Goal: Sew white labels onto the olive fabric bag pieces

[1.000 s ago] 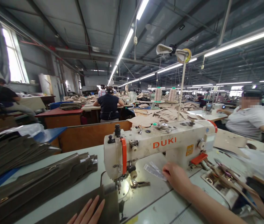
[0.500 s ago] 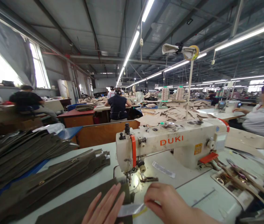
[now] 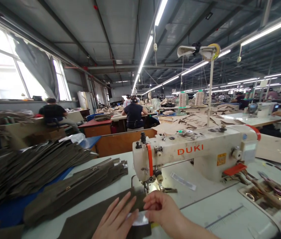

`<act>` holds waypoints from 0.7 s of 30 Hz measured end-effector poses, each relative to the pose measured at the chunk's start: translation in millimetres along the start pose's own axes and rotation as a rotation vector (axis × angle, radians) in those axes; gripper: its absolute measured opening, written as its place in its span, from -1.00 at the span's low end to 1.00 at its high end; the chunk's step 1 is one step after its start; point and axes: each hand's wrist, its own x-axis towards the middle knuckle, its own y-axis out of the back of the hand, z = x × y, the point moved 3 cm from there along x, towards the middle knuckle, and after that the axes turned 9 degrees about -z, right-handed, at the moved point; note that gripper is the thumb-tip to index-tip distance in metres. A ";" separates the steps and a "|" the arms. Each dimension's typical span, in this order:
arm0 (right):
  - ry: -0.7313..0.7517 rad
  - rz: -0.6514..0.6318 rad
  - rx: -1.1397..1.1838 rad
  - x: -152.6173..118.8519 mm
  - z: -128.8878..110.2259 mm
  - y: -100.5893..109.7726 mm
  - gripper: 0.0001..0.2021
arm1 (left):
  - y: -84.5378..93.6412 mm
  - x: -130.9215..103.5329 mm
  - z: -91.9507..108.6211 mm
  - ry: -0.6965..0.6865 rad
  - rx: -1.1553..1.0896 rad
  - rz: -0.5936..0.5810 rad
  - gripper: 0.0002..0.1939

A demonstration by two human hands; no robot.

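A dark olive fabric piece (image 3: 90, 212) lies on the sewing table, its far end close to the needle area of the DUKI sewing machine (image 3: 190, 149). My left hand (image 3: 118, 217) rests flat on this fabric with its fingers spread. A shiny whitish strip (image 3: 140, 219) lies across the fabric between my two hands, by my left thumb. My right hand (image 3: 162, 209) pinches the strip's right end just in front of the presser foot. Another pale printed strip (image 3: 183, 181) lies on the machine bed.
Olive fabric stacks (image 3: 36, 166) fill the left side. On the right, a tray (image 3: 264, 205) holds scissors and small metal parts. Thread cones (image 3: 182, 99) stand behind the machine. A person in a dark top (image 3: 133, 114) sits ahead; others work to both sides.
My right hand has moved left, closer to my left hand, with the strip's end. The strip now lies over the olive fabric. The whole view has shifted, with the scene moving right.
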 end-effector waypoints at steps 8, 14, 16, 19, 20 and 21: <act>-0.028 0.041 -0.131 10.4 -1.3 -3.8 -0.53 | -30.3 9.2 18.7 0.118 -0.226 0.162 -0.70; 0.239 0.063 -0.821 -19.2 -34.0 5.1 -0.64 | -36.1 21.8 8.9 0.182 -0.459 -0.033 -0.72; 0.356 -0.171 -1.090 -28.8 -35.3 0.3 -0.74 | -33.3 25.6 6.0 0.190 -0.529 -0.125 -0.73; 0.402 -0.435 -1.317 -35.1 -25.3 -4.1 -0.77 | -29.2 27.7 4.8 0.217 -0.601 -0.182 -0.76; 0.398 -0.455 -1.355 -35.1 -22.6 -4.5 -0.74 | -28.4 27.6 5.0 0.217 -0.609 -0.186 -0.76; 0.392 -0.454 -1.379 -34.8 -21.0 -5.0 -0.73 | -27.9 27.2 5.4 0.212 -0.611 -0.190 -0.76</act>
